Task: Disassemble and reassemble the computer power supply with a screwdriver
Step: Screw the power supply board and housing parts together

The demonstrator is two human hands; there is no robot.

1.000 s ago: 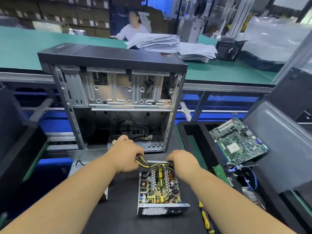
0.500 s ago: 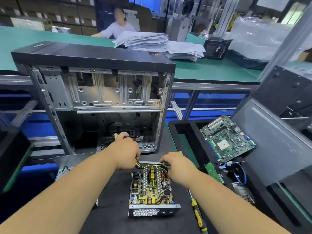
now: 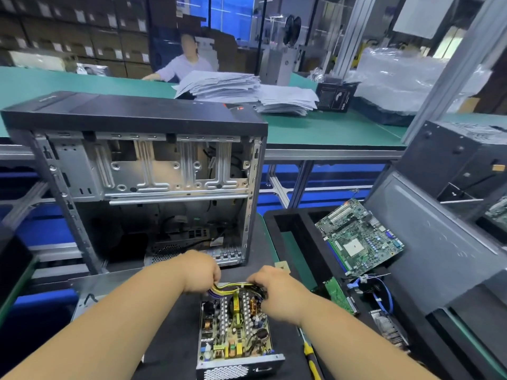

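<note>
The open power supply point(image 3: 236, 333) lies on the black mat in front of me, its cover off and its circuit board with coils and heat sinks showing. A bundle of yellow and black cables point(image 3: 227, 287) leaves its far end. My left hand point(image 3: 201, 271) grips that bundle at the far left corner. My right hand point(image 3: 277, 290) curls over the far right corner of the unit, its fingertips hidden among the wires. A yellow-handled screwdriver point(image 3: 311, 357) lies on the mat just right of the unit, partly under my right forearm.
An open, emptied computer case point(image 3: 142, 171) stands upright right behind the power supply. A black foam tray point(image 3: 290, 223) to the right holds a green motherboard point(image 3: 359, 237), blue cables and cards. A grey metal panel point(image 3: 96, 289) lies at left. Another person sits at the far green bench.
The view has shifted. My right hand moved back onto the unit's far right corner, and my left hand stays on the cable bundle, which looks pulled slightly up and left.
</note>
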